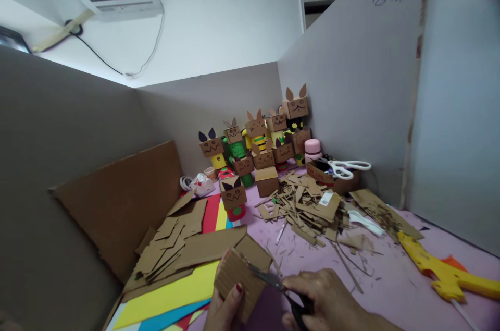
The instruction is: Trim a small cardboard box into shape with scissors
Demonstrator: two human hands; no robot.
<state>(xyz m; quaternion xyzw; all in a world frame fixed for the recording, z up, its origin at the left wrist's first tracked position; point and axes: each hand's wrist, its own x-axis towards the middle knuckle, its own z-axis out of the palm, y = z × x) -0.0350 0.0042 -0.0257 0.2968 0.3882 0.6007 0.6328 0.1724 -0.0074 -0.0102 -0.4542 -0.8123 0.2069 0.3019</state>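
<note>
At the bottom centre my left hand (225,307) grips a small piece of brown cardboard (239,285), its thumb with a red nail lying across the front. My right hand (328,297) is wrapped around the black handles of a pair of scissors (273,282). The scissor blades point left and meet the upper right part of the cardboard piece; whether they cut into it I cannot tell. Just behind the held piece lies a larger flat cardboard sheet (219,245). Beyond it stands a cardboard-headed figure (233,196) with dark ears and a red body.
Cardboard scraps (302,206) are heaped centre right, before a box (339,183) holding white-handled scissors (346,168). A yellow glue gun (441,271) lies at the right. Coloured sheets (167,297) and cut cardboard (167,242) cover the left. Several figures (255,127) stand behind, between grey partitions (351,86).
</note>
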